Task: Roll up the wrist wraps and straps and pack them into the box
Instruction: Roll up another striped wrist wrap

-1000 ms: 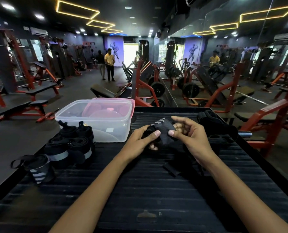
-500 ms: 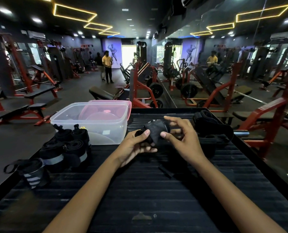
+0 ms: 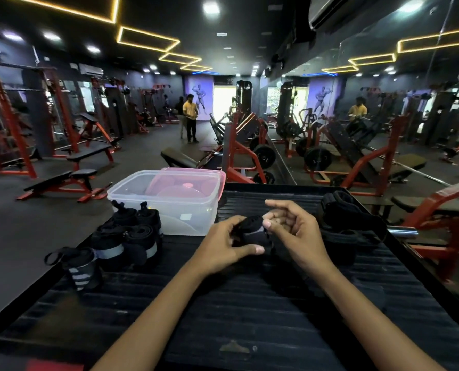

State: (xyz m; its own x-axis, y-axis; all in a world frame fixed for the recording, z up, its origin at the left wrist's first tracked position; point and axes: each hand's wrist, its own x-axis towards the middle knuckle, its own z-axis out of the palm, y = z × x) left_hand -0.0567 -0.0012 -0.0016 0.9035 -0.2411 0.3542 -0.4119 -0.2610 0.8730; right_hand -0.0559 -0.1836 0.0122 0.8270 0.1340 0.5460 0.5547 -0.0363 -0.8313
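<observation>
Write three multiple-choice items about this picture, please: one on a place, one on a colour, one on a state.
1. Where does the clear plastic box stand?
A. at the table's far left
B. on the floor
C. at the table's right edge

2. What colour is the lid leaning behind the box?
A. green
B. pink
C. yellow

3. What does the left hand do?
A. lies flat on the table
B. reaches into the box
C. grips a black wrap

Answers: 1 A, the box sits at the far left, behind the finished rolls. 2 B, the lid shows pink. 3 C, fingers and thumb curl round the wrap; the right hand pinches it.
</observation>
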